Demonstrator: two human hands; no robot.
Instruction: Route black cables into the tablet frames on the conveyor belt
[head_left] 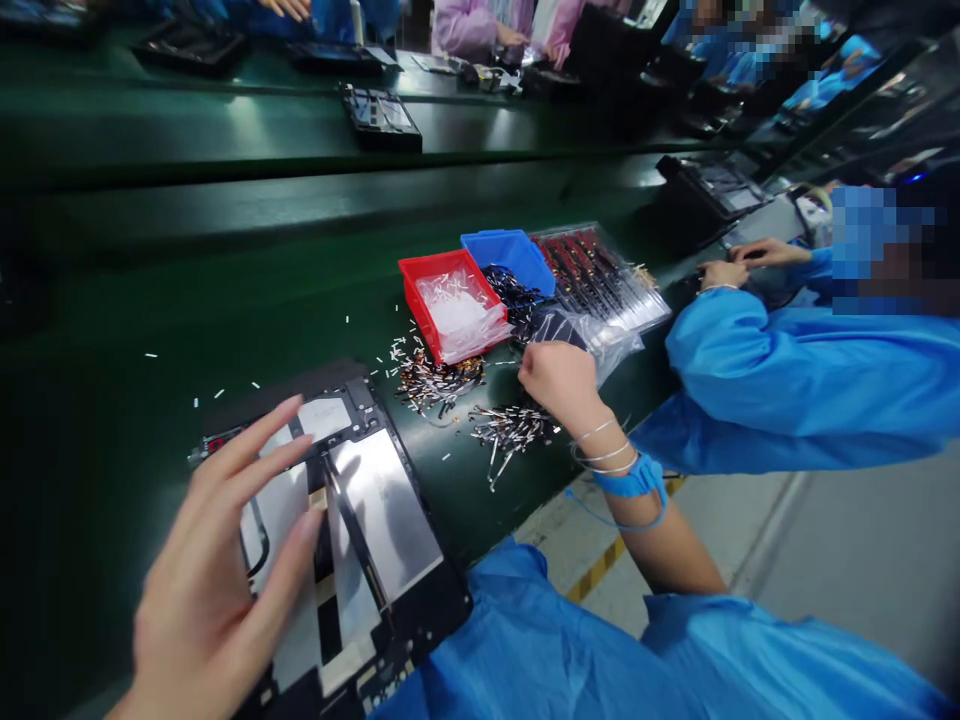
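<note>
To your left the green bench (135, 260) gives a wide stretch of room, its scattered white slips (219, 393) lying beyond the opened flat device (386, 510), which sits under your left hand (206, 560), fingers spread and gripping nothing, its long axis slanting from far left to near right, that near corner meeting your blue gown (525, 620). Rightward, two heaps of small parts (514, 428), a red bin (435, 264) and a blue bin (525, 262) crowd the way to your right hand (559, 380), fingers curled closed, though you cannot tell on what. Past it, a plastic bag (611, 345), a clear tray (645, 305) and a co-worker's sleeve (810, 390) hem you in.
</note>
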